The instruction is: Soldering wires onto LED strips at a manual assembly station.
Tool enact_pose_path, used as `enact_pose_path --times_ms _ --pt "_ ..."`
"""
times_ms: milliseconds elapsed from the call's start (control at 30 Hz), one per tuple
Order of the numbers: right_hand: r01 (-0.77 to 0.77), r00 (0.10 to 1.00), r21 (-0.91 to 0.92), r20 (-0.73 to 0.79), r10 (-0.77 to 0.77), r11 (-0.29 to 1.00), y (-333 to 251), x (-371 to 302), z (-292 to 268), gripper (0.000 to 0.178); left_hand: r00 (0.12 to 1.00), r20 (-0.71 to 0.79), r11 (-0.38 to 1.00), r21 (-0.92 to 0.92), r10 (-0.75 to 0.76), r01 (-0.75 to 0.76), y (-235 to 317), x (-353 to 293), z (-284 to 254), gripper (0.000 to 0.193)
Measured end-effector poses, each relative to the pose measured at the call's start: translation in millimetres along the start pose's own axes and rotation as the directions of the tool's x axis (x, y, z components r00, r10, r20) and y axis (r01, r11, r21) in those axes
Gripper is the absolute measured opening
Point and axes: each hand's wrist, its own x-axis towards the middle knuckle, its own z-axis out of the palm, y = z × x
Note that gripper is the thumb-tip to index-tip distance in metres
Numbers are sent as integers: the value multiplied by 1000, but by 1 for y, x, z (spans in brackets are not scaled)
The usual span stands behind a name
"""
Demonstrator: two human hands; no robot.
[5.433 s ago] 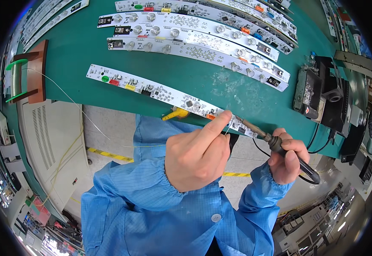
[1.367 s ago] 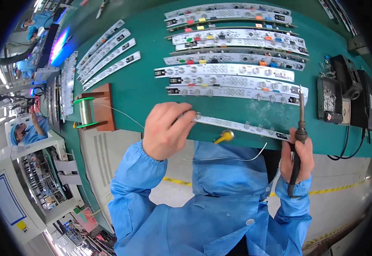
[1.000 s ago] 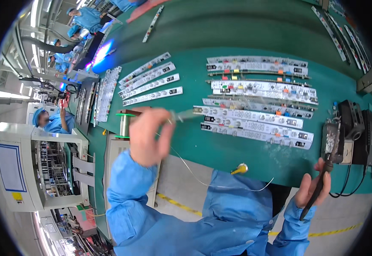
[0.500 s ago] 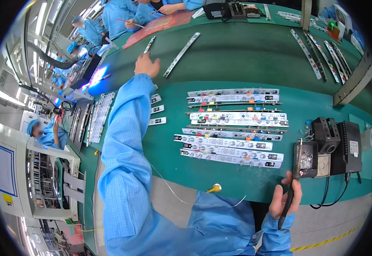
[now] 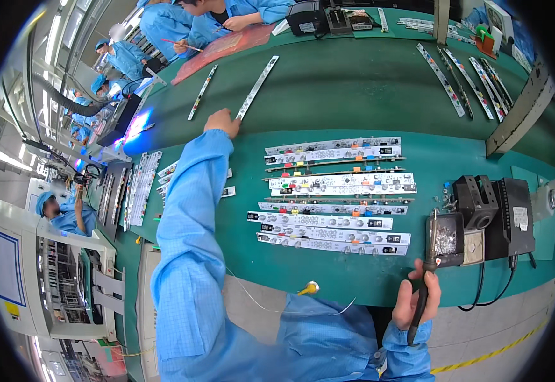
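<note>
My left hand (image 5: pixel 222 123) is stretched across the bench, its fingers closed at the near end of a narrow white circuit board strip (image 5: pixel 258 86). The fingertips are partly hidden behind the hand. Another slim circuit board strip (image 5: pixel 202 93) lies to its left, apart from the hand. In my right hand (image 5: pixel 406 305), low on the right, is a black-handled soldering iron (image 5: pixel 422 298), its metal end upward beside a dark tray (image 5: pixel 457 254). Between my arms, several circuit board strips (image 5: pixel 334 186) with coloured parts lie in a stack of rows on the green mat.
A black soldering station (image 5: pixel 513 216) and a dark iron holder (image 5: pixel 476 200) stand at the right, near a metal post (image 5: pixel 522 114). More strips (image 5: pixel 443 79) lie far right. Co-workers in blue sit across the bench, beside a red sheet (image 5: pixel 226 51). A yellow-ended wire (image 5: pixel 309 289) hangs at the front edge.
My left hand has left the left-hand strip, now fully visible, and moved right to the near end of the other strip. My right hand keeps its hold on the soldering iron. The view has shifted slightly.
</note>
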Motion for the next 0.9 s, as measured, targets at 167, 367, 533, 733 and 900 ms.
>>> enact_pose_path --times_ms 167,367,533,733,900 --pt "-31 1000 -19 4 31 999 -3 -1 1 49 990 96 994 6 -105 105 7 20 17 39" --pt "-60 998 -50 -25 59 997 -1 -4 2 48 955 -3 954 -44 -298 297 30 19 7 35" --pt "-81 997 -65 -12 81 995 0 -5 1 48 910 -52 882 -277 -411 382 40 34 15 35" --pt "-74 996 -77 -46 70 994 -2 -5 7 46 878 -119 679 -684 -464 266 51 77 42 27" --pt "-90 994 -109 -76 82 990 -2 -6 7 46 915 -166 669 -731 -367 135 82 76 54 21"
